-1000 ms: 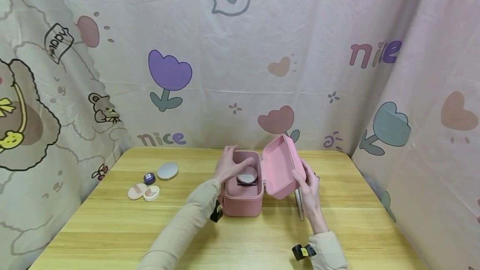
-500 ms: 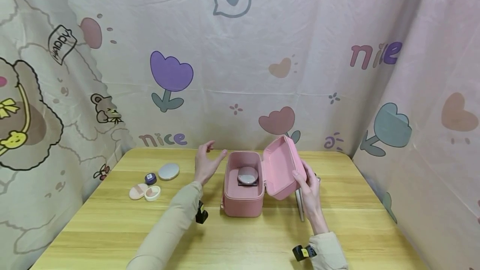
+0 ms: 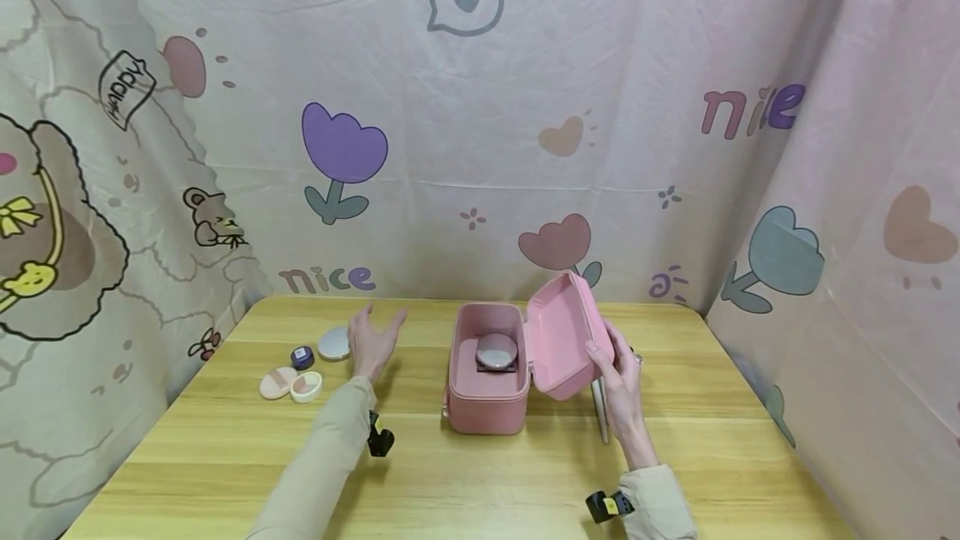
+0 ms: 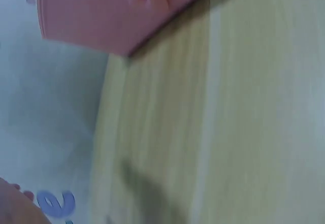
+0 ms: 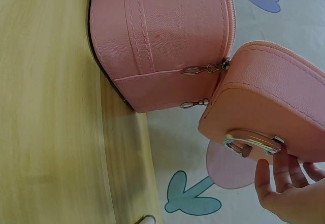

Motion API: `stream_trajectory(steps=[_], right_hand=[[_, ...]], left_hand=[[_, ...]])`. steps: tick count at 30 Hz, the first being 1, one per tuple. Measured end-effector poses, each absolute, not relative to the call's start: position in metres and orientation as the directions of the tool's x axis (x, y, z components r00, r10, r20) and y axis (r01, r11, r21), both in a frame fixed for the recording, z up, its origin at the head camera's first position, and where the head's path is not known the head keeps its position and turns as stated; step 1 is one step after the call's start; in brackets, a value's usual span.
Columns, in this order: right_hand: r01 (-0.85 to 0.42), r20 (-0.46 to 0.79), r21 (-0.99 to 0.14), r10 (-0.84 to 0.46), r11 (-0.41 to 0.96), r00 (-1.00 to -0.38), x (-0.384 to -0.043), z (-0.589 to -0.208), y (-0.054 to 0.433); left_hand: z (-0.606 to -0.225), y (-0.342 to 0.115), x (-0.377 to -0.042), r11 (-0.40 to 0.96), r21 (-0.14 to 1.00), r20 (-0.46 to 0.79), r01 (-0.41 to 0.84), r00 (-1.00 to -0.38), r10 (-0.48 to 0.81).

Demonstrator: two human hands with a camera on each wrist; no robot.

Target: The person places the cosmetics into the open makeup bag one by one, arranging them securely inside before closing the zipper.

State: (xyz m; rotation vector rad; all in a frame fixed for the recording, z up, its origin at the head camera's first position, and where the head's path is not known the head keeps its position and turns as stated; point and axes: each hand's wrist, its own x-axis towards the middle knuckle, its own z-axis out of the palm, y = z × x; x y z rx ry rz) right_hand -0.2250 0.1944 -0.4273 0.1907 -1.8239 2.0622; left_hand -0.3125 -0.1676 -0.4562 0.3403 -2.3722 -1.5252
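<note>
Case: one pink box (image 3: 487,415) stands a little right of the middle, low in the frame. Its one lid (image 3: 557,344) is tipped open to the right.
Inside the case: two things, one round silver tin (image 3: 496,347) on top of one dark flat thing (image 3: 495,369).
Case outside: the right wrist view shows one handle (image 5: 254,140) on the lid and two zip pulls (image 5: 200,69).
Left hand: one hand (image 3: 372,346), left of the middle, fingers spread and holding nothing. It covers part of a silver disc (image 3: 333,343); I cannot tell if they touch.
Right hand: one hand (image 3: 622,375), pinching the lid's right edge, thumb in front, fingers behind.
Left group: four little things, counting the silver disc, one dark purple pot (image 3: 302,357), one pale puff (image 3: 277,382) and one white round pot (image 3: 306,387).
Stick: a pale stick (image 3: 600,411) pokes out below the lid; I cannot tell if there are more.
Table: yellow wood (image 3: 480,490) with long stripes.
Room: a pale cloth (image 3: 465,82) with flowers, hearts and bears hangs behind and at both sides.
Edges: the back edge runs across the frame just above the case's foot, close to the cloth.
Moving room: plain wood shows between the left hand and the case, and at lower middle between the sleeves.
</note>
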Motion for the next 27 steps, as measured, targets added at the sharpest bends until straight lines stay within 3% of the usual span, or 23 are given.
stream_trajectory(steps=[12, 27], right_hand=[[-0.352, 0.332, -0.932, 0.182, -0.087, -0.925, -0.225, -0.428, 0.196], [-0.366, 0.344, -0.925, 0.182, -0.100, -0.921, -0.224, -0.427, 0.195]], left_hand=[[-0.474, -0.203, -0.301, 0.676, 0.714, 0.031, -0.183, -0.956, -0.291], [-0.484, -0.216, -0.297, 0.727, 0.654, -0.085, -0.209, -0.975, -0.204]])
